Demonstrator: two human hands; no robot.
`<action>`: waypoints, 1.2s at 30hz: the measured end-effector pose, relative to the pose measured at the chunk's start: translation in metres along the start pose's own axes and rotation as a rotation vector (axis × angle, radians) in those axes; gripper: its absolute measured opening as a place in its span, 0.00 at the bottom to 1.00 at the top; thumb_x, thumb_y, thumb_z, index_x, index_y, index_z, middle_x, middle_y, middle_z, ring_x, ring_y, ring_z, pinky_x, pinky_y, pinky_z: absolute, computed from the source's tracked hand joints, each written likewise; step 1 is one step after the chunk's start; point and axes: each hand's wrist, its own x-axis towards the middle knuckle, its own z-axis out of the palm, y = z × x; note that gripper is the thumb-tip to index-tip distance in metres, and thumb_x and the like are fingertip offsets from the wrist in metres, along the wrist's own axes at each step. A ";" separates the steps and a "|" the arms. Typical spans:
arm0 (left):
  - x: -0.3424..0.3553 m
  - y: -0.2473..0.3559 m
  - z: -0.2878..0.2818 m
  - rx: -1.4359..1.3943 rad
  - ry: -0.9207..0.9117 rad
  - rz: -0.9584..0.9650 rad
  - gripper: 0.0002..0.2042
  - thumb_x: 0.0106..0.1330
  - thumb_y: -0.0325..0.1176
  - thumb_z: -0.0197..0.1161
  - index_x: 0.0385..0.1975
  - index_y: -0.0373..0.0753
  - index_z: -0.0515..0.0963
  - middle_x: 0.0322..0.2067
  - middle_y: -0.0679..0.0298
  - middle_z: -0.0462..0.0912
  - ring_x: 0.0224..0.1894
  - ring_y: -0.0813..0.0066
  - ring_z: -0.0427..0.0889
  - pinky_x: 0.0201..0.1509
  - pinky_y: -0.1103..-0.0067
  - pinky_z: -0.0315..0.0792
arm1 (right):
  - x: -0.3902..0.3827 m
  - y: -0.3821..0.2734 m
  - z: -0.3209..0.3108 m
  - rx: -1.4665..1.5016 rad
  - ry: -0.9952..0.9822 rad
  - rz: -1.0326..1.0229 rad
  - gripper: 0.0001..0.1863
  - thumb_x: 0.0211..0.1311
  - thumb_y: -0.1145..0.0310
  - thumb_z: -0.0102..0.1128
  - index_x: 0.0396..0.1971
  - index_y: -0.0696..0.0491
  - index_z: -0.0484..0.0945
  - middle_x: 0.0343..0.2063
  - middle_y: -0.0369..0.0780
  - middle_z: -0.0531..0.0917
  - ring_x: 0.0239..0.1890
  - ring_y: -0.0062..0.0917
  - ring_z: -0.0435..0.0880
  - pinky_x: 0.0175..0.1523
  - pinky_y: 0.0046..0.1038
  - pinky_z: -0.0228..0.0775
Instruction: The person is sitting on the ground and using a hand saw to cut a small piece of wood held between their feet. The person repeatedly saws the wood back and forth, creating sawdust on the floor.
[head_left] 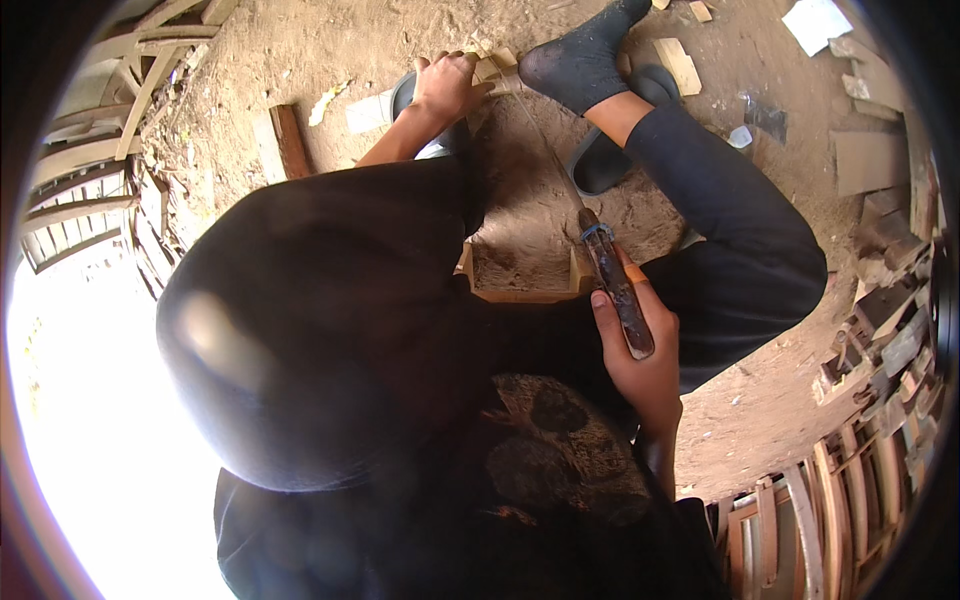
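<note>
My right hand [645, 350] is closed around the worn dark handle of a handsaw [615, 285], with a blue band where the blade begins. Its long thin blade slants away to the upper left and ends at a small piece of pale wood [495, 68]. My left hand [447, 88] presses down on that wood with bent fingers, its underside hidden. Against the wood's right end rests my foot in a dark sock [575, 65]. Whether the teeth are inside the wood I cannot tell.
A black sandal [600, 165] lies beside the blade. Left of my left arm is a brown wood block [288, 142]. Wood scraps [680, 66] are scattered on the dirt floor. Stacked curved wooden parts [830, 505] stand at the lower right, wooden frames [140, 75] at the upper left.
</note>
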 end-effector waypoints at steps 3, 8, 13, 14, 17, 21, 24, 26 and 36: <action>-0.002 -0.001 0.023 0.112 0.128 -0.038 0.28 0.67 0.55 0.51 0.53 0.35 0.69 0.52 0.52 0.74 0.57 0.59 0.73 0.60 0.54 0.59 | 0.000 0.006 0.006 -0.004 0.000 -0.016 0.23 0.63 0.69 0.58 0.58 0.58 0.70 0.15 0.37 0.73 0.17 0.12 0.72 0.26 0.17 0.63; 0.000 -0.009 0.032 0.067 0.130 0.035 0.27 0.68 0.54 0.50 0.50 0.33 0.68 0.49 0.49 0.74 0.57 0.56 0.71 0.58 0.56 0.61 | -0.005 0.004 0.010 -0.022 -0.030 0.009 0.24 0.63 0.69 0.58 0.59 0.59 0.69 0.15 0.37 0.74 0.19 0.13 0.73 0.26 0.17 0.64; -0.001 -0.010 0.035 0.034 0.135 0.044 0.26 0.67 0.55 0.51 0.48 0.34 0.68 0.48 0.49 0.76 0.56 0.55 0.73 0.58 0.54 0.60 | -0.016 0.008 0.019 -0.030 -0.007 0.006 0.25 0.63 0.70 0.58 0.59 0.59 0.69 0.21 0.38 0.78 0.23 0.15 0.76 0.30 0.18 0.66; 0.001 -0.007 0.031 0.026 0.120 0.050 0.26 0.67 0.55 0.51 0.48 0.34 0.68 0.47 0.49 0.76 0.55 0.55 0.74 0.58 0.54 0.60 | -0.019 0.007 0.021 -0.034 0.008 0.007 0.24 0.63 0.70 0.57 0.59 0.59 0.69 0.22 0.39 0.79 0.24 0.16 0.77 0.32 0.19 0.67; 0.000 -0.007 0.030 0.006 0.076 0.041 0.26 0.67 0.56 0.51 0.48 0.35 0.68 0.47 0.50 0.76 0.54 0.55 0.75 0.59 0.54 0.59 | -0.031 0.003 0.024 -0.113 -0.023 -0.023 0.25 0.64 0.70 0.55 0.60 0.61 0.67 0.35 0.45 0.82 0.36 0.23 0.82 0.42 0.23 0.71; 0.001 -0.011 0.029 0.001 0.069 0.026 0.28 0.65 0.58 0.53 0.48 0.35 0.67 0.48 0.51 0.76 0.55 0.57 0.75 0.59 0.56 0.60 | -0.059 0.013 0.011 -0.245 -0.052 -0.178 0.24 0.65 0.71 0.53 0.60 0.63 0.66 0.50 0.52 0.77 0.52 0.34 0.78 0.55 0.29 0.68; 0.003 -0.011 0.027 0.002 0.095 0.045 0.29 0.64 0.58 0.54 0.48 0.35 0.68 0.48 0.52 0.77 0.55 0.58 0.75 0.59 0.57 0.61 | -0.072 0.008 0.005 -0.208 -0.066 -0.107 0.24 0.65 0.71 0.52 0.59 0.64 0.66 0.53 0.54 0.75 0.56 0.38 0.76 0.59 0.31 0.66; 0.005 -0.013 0.028 -0.004 0.094 0.061 0.28 0.64 0.58 0.54 0.48 0.35 0.68 0.47 0.52 0.77 0.55 0.58 0.75 0.59 0.58 0.61 | -0.061 -0.008 0.011 -0.138 -0.047 -0.071 0.23 0.65 0.72 0.52 0.59 0.64 0.66 0.53 0.54 0.76 0.56 0.39 0.77 0.59 0.31 0.66; 0.009 -0.015 0.017 0.006 0.039 0.059 0.35 0.52 0.62 0.64 0.47 0.36 0.69 0.46 0.53 0.77 0.55 0.58 0.75 0.58 0.61 0.66 | -0.060 0.006 0.013 -0.148 -0.002 -0.137 0.23 0.64 0.72 0.54 0.58 0.63 0.67 0.51 0.53 0.78 0.52 0.38 0.80 0.53 0.30 0.71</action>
